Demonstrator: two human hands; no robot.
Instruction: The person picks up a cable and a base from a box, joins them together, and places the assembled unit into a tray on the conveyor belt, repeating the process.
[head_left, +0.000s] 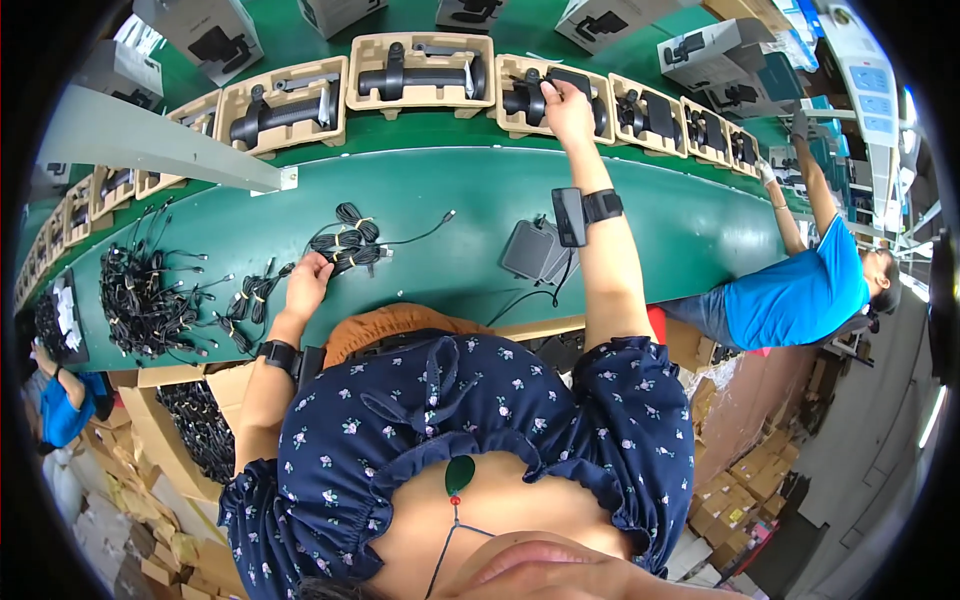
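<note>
My left hand has its fingertips drawn together at the edge of a small pile of coiled black cables, pinching one of them. Each coil is tied with a light band, and one loose plug end stretches to the right. Across the bench, my right hand reaches into a brown moulded pulp tray that holds black device parts. Its thumb and fingers are closed over those parts; whatever lies between them is hidden.
More pulp trays with black parts line the far belt, with printed boxes behind. A larger cable heap lies left, and flat black units lie right. A grey metal arm crosses the upper left. A co-worker works at right.
</note>
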